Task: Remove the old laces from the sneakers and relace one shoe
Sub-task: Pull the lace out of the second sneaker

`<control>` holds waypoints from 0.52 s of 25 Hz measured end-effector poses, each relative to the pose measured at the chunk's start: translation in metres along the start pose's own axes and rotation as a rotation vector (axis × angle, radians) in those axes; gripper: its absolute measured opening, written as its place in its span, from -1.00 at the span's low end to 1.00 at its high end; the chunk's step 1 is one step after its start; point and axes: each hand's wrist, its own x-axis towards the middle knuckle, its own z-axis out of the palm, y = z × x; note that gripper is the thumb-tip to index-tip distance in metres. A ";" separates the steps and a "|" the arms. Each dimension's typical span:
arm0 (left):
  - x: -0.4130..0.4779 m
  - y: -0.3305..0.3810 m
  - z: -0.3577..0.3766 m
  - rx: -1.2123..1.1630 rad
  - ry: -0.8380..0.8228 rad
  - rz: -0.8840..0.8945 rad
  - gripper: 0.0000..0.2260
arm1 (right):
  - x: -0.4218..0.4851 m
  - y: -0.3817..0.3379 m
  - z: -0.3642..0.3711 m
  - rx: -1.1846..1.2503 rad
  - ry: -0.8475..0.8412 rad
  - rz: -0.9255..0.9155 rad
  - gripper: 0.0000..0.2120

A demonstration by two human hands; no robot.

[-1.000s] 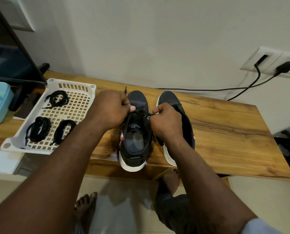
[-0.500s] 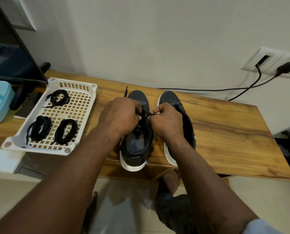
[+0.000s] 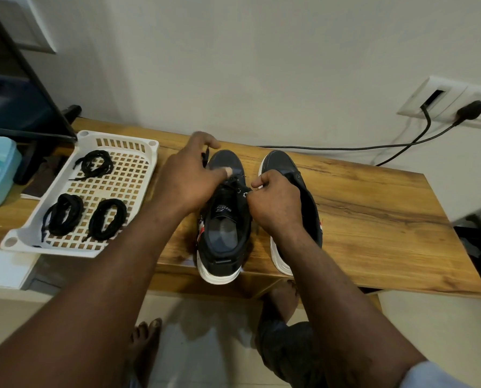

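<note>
Hands: left hand [image 3: 189, 180] pinches lace [image 3: 204, 158] end; right hand [image 3: 275, 204] pinches sneaker [image 3: 222, 219] eyelet flap.
Sneakers: two, black, white soles; other sneaker [image 3: 278, 161] beside, table [image 3: 373, 219] front edge.
Coiled laces [image 3: 108, 218]: three, white tray [image 3: 66, 250].

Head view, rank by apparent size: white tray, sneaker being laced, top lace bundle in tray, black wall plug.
1. white tray
2. sneaker being laced
3. top lace bundle
4. black wall plug, farther from the camera, so its rank against the bundle is unsure

Two sneakers [image 3: 224, 219] [image 3: 280, 161], four laces [image 3: 96, 163] [image 3: 63, 214] [image 3: 108, 218] [image 3: 205, 156], three of them coiled, one white tray [image 3: 52, 251], two hands [image 3: 187, 182] [image 3: 275, 204]
</note>
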 end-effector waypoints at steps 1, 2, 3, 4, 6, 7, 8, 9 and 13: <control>-0.004 0.000 0.003 0.218 -0.050 0.089 -0.75 | 0.000 0.000 0.000 -0.005 0.001 -0.001 -0.82; -0.006 0.000 0.008 0.393 -0.083 0.137 -0.81 | 0.000 0.000 0.000 -0.012 0.002 -0.001 -0.82; -0.006 0.000 0.015 0.511 -0.086 0.147 -0.86 | 0.000 -0.001 0.001 -0.018 0.001 0.000 -0.81; -0.006 0.002 0.018 0.582 -0.070 0.143 -0.92 | 0.000 -0.001 0.001 -0.022 0.000 0.003 -0.81; -0.006 0.004 0.021 0.520 -0.016 0.134 -0.97 | 0.000 0.000 0.002 -0.020 0.001 0.010 -0.80; -0.004 0.004 0.022 0.330 0.000 0.079 -0.94 | 0.001 0.000 0.002 -0.017 0.002 0.009 -0.80; -0.001 0.006 0.020 0.038 -0.001 -0.005 -0.92 | 0.001 0.001 0.002 -0.013 0.004 0.005 -0.80; 0.000 0.011 0.015 -0.317 -0.028 -0.118 -0.89 | 0.001 0.002 0.002 -0.008 0.004 0.003 -0.80; -0.002 0.011 0.003 -0.680 -0.066 -0.233 -0.93 | 0.002 0.003 0.003 -0.005 0.002 0.001 -0.80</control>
